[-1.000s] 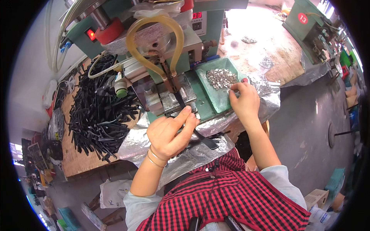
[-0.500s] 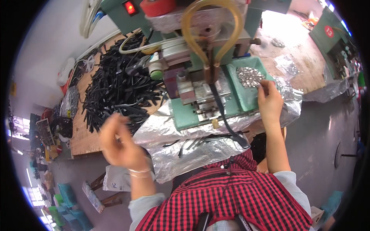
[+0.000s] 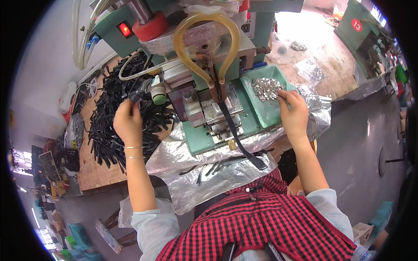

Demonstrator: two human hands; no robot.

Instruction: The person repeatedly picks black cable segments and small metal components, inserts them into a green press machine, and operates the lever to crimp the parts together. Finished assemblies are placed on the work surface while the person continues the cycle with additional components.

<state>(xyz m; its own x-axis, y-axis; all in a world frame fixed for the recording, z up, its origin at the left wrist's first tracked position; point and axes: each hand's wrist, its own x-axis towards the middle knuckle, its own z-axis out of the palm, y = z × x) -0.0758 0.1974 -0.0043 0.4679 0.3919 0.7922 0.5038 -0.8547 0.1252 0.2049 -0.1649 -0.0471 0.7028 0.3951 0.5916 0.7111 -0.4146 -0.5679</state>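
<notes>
My left hand (image 3: 129,122) is over the heap of black eyeglass temples (image 3: 111,135). Its fingers are bent together, their tips among dark pieces, and what they hold is hidden. At the green tray (image 3: 272,115), my right hand (image 3: 294,114) has thumb and fingers pinched at the edge of a pile of small silvery metal parts (image 3: 265,88). Any part between those fingertips is too small to make out. Between my hands, a single black temple (image 3: 235,135) hangs from the copper-coloured jaws (image 3: 217,92) of a green bench machine, its wide end slanting toward me.
A yellowish hose (image 3: 177,39) loops above the jaws. A green-capped knob (image 3: 159,99) juts out at the machine's left. Several temples (image 3: 213,167) lie on silver foil (image 3: 183,185) along the front edge. Clear bags (image 3: 310,69) rest on the table to the right.
My left hand has moved forward from the table's front edge to the far part of the temple heap. My right hand stays at the tray. The whole view has shifted a little.
</notes>
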